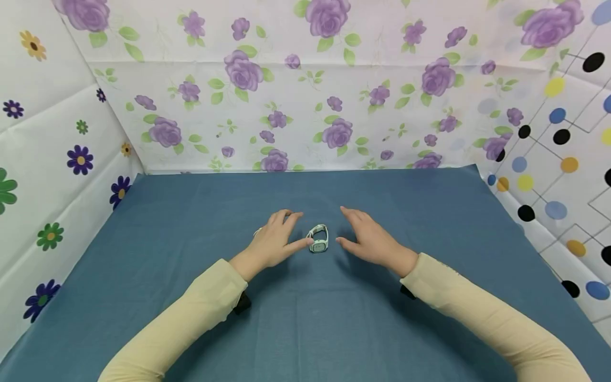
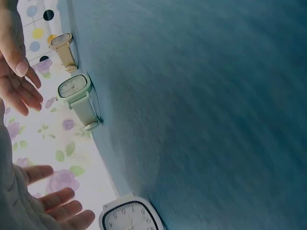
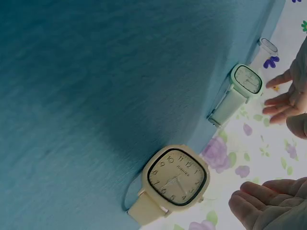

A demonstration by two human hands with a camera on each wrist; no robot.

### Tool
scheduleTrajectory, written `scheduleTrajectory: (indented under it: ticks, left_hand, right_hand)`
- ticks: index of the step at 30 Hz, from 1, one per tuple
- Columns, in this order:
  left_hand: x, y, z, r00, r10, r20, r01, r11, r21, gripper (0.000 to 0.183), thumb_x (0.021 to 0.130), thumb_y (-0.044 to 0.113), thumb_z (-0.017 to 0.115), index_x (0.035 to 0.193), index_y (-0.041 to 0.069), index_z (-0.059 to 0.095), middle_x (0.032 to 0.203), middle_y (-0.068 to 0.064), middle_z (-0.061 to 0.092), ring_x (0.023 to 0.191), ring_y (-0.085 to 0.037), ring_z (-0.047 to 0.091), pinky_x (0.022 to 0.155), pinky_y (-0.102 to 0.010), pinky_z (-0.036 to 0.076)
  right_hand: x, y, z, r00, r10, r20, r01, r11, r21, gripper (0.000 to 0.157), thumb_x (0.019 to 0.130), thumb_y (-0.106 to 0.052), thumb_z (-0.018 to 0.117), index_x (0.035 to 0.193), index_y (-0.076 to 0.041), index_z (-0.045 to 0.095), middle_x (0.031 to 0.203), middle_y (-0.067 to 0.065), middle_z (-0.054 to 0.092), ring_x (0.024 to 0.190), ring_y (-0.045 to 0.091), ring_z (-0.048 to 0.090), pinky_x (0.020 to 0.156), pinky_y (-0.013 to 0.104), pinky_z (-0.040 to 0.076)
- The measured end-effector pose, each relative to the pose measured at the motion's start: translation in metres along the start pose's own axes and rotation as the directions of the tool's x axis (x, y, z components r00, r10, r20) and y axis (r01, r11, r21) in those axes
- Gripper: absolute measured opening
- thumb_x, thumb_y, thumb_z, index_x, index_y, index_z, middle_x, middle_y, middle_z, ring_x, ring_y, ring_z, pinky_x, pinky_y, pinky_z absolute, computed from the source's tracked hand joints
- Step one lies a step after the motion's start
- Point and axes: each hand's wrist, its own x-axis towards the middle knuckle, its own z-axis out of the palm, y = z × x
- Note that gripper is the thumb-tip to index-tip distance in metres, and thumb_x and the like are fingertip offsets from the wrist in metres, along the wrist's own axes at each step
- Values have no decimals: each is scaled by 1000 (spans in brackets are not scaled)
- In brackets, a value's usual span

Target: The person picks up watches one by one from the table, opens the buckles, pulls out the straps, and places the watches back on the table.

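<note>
A pale green wristwatch (image 1: 319, 246) stands on the blue cloth between the two hands, its strap forming a loop. My left hand (image 1: 269, 241) hovers on its left, fingers spread; in the head view its thumb tip overlaps the watch's edge. On the other side, my right hand (image 1: 374, 241) hangs with thumb and fingers apart, holding nothing. The left wrist view shows a white watch (image 2: 132, 218) nearest the left hand. A beige watch (image 3: 176, 177) sits close to the right hand in the right wrist view. In the head view the hands seem to hide these two.
Blue cloth (image 1: 296, 329) covers the table. Behind it rises a sheet with purple roses (image 1: 243, 71). A flower-patterned sheet (image 1: 47, 175) borders the left side, and a dotted sheet (image 1: 549, 185) borders the right.
</note>
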Motion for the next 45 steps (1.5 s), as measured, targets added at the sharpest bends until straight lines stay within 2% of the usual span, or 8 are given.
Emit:
scheduleTrajectory:
  ticks: [9, 15, 20, 24, 27, 32, 38, 45]
  left_hand:
    - [10, 3, 0, 995, -93, 24, 95, 980, -175, 60, 100, 47, 42, 136, 0, 45, 127, -21, 48, 109, -33, 53, 89, -48, 48]
    - [15, 7, -3, 971, -227, 69, 237, 917, -320, 55, 101, 42, 42, 135, -2, 45, 124, -21, 53, 111, -32, 55, 88, -48, 49]
    - [19, 9, -2, 936, -316, 156, 351, 806, -476, 47, 101, 36, 46, 130, -1, 47, 120, -20, 56, 96, -30, 61, 80, -41, 54]
    - [23, 8, -1, 896, -364, 255, 440, 648, -622, 40, 100, 29, 49, 127, -1, 47, 120, -22, 55, 99, -32, 62, 80, -38, 57]
    - [27, 7, 0, 872, -388, 299, 480, 553, -681, 37, 100, 25, 49, 126, -2, 47, 121, -24, 54, 104, -35, 61, 81, -39, 57]
    - [32, 7, 7, 851, -401, 339, 510, 481, -713, 35, 100, 21, 51, 126, -2, 48, 124, -26, 54, 108, -36, 59, 81, -38, 58]
    - [35, 8, 16, 826, -436, 356, 542, 446, -712, 31, 99, 19, 52, 122, -2, 51, 119, -23, 55, 102, -33, 60, 77, -37, 58]
    - [39, 11, 19, 829, -439, 348, 541, 464, -702, 29, 98, 16, 53, 119, -3, 55, 111, -20, 57, 97, -30, 62, 75, -36, 59]
  right_hand:
    - [10, -6, 1, 992, 129, -10, -125, 977, 171, 60, 94, -25, 61, 140, 7, 38, 125, 23, 53, 115, 36, 54, 92, 49, 49]
    - [20, -9, 3, 965, 250, 80, -262, 910, 322, 56, 97, -26, 56, 140, 5, 40, 128, 22, 53, 117, 35, 54, 95, 47, 49]
    - [25, -10, 7, 936, 327, 132, -352, 846, 399, 52, 98, -29, 54, 139, 2, 44, 129, 20, 55, 115, 32, 55, 92, 47, 50]
    - [26, -10, 11, 916, 359, 179, -399, 771, 496, 50, 99, -26, 52, 138, 4, 43, 132, 22, 52, 119, 34, 52, 95, 46, 48]
    - [27, -11, 14, 903, 373, 214, -425, 694, 581, 49, 99, -22, 50, 139, 6, 41, 134, 24, 50, 121, 35, 52, 98, 44, 48]
    - [28, -12, 17, 889, 383, 251, -448, 618, 646, 49, 100, -18, 48, 139, 10, 39, 135, 26, 48, 118, 35, 54, 97, 40, 50]
    - [31, -15, 20, 868, 404, 289, -487, 576, 657, 46, 99, -19, 49, 136, 9, 43, 133, 25, 51, 115, 33, 57, 94, 37, 52]
    - [35, -16, 23, 829, 439, 345, -547, 508, 666, 42, 99, -20, 50, 130, 9, 49, 128, 24, 53, 111, 31, 59, 92, 36, 53]
